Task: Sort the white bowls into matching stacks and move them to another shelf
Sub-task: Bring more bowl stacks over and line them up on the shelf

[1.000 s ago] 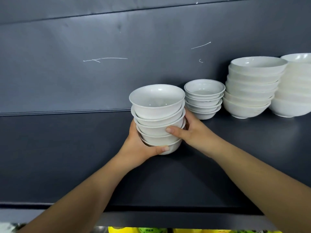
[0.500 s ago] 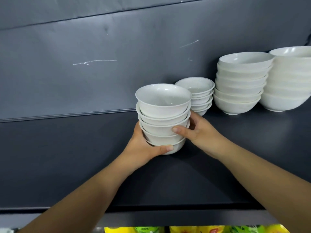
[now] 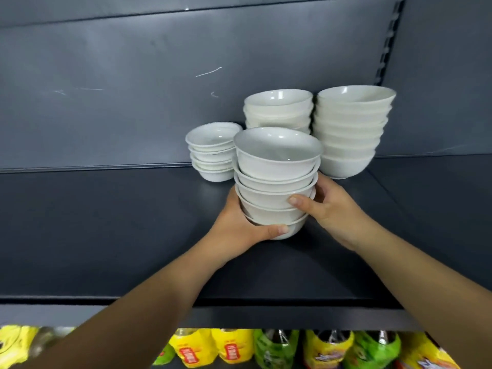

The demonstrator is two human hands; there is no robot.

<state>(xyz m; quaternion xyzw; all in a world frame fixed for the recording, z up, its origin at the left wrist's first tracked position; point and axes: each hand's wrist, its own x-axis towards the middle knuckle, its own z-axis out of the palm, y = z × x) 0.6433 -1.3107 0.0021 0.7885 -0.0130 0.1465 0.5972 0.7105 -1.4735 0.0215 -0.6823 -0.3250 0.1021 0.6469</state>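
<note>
A stack of several medium white bowls [image 3: 277, 166] stands on the dark shelf [image 3: 106, 222], gripped from both sides. My left hand [image 3: 239, 225] cups its lower left, thumb across the bottom bowl. My right hand [image 3: 330, 206] presses its right side, thumb on the front. Behind it to the left sits a stack of small white bowls [image 3: 211, 150]. Directly behind is a stack of large bowls [image 3: 278, 107], partly hidden. A second large stack [image 3: 351, 129] stands at the right.
The shelf's grey back panel [image 3: 133, 89] rises behind the stacks, and a slotted upright [image 3: 386, 41] marks the right end. Below the shelf's front edge, yellow and green packaged bottles [image 3: 279, 347] fill a lower shelf.
The held stack has shifted right, toward the other stacks, now standing in front of the first large stack. The camera view swung right and down, showing the lower shelf's bottles.
</note>
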